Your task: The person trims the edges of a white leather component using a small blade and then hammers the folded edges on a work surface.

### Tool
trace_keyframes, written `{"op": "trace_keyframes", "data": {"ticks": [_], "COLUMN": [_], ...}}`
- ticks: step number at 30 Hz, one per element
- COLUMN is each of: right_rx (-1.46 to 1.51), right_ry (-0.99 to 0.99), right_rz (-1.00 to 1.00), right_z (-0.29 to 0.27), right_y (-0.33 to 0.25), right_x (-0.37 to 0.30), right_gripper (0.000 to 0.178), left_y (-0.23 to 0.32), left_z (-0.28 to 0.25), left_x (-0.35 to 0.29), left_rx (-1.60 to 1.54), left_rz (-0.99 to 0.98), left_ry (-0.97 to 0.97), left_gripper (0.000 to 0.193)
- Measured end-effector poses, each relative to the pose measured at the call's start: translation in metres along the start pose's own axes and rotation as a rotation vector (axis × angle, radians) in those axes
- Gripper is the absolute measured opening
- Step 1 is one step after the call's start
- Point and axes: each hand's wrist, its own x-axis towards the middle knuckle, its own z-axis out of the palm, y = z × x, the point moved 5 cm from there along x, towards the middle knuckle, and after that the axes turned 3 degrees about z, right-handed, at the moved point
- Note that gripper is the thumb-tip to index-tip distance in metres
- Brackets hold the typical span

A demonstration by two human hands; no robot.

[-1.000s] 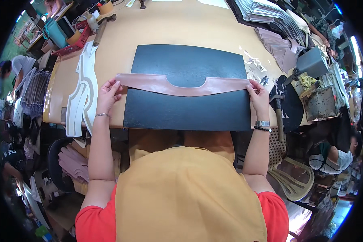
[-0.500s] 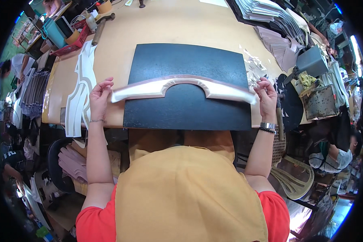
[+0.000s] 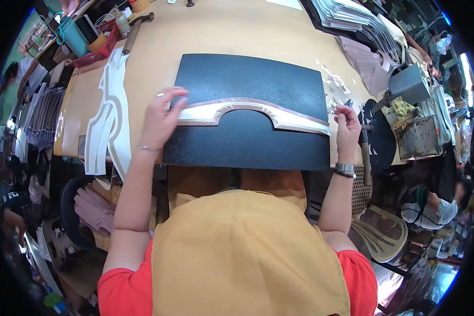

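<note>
On a black board lies a long, curved white piece with a mauve folded edge and a notched arch at its middle. My left hand is over the board's left side, its fingers stretched out and apart, hiding the piece's left end; whether it touches the piece I cannot tell. Beside the piece's right tip, just off the board, my right hand is closed with curled fingers. A small dark pointed shape shows by its fingertips; whether the hand holds it is unclear.
White cut patterns lie left of the board. Farther back are a hammer and a red basket. Light scraps, stacked mauve pieces and a grey metal box stand to the right. Other people are around the edges.
My left hand has moved right, over the piece's left end, and its fingers have stretched out. The piece, blurred at its ends before, now lies still on the board.
</note>
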Motion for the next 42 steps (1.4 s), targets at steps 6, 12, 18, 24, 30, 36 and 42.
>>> {"op": "trace_keyframes", "data": {"ticks": [6, 12, 18, 24, 30, 36, 42], "right_rx": [-0.277, -0.279, -0.324, -0.321, -0.34, -0.435, -0.437], "right_ry": [-0.244, -0.445, -0.703, -0.679, -0.747, -0.738, -0.755], "right_rz": [-0.326, -0.409, -0.497, -0.39, -0.399, -0.483, -0.479], "right_z": [0.082, 0.13, 0.169, 0.172, 0.173, 0.177, 0.181], "right_y": [-0.074, -0.096, -0.096, -0.082, -0.081, -0.078, -0.078], "right_x": [-0.042, -0.082, -0.112, -0.113, -0.117, -0.116, -0.114], "right_gripper": [0.017, 0.02, 0.023, 0.021, 0.019, 0.018, 0.018], "left_y": [0.033, 0.036, 0.023, -0.006, -0.021, -0.039, -0.144], "left_z": [0.082, 0.101, 0.056, -0.128, -0.36, -0.398, -0.213], "left_x": [0.033, 0.047, 0.038, 0.016, -0.12, -0.273, -0.452], "left_rx": [0.237, -0.042, -0.416, -0.523, -0.075, 1.101, 0.968], "left_rz": [0.121, -0.117, -0.398, -0.457, -0.537, -0.819, -1.39], "left_ry": [-0.247, -0.467, -0.493, -0.113, 0.574, 0.508, -0.045], "left_gripper": [0.025, 0.021, 0.028, 0.046, 0.045, 0.039, 0.055]}}
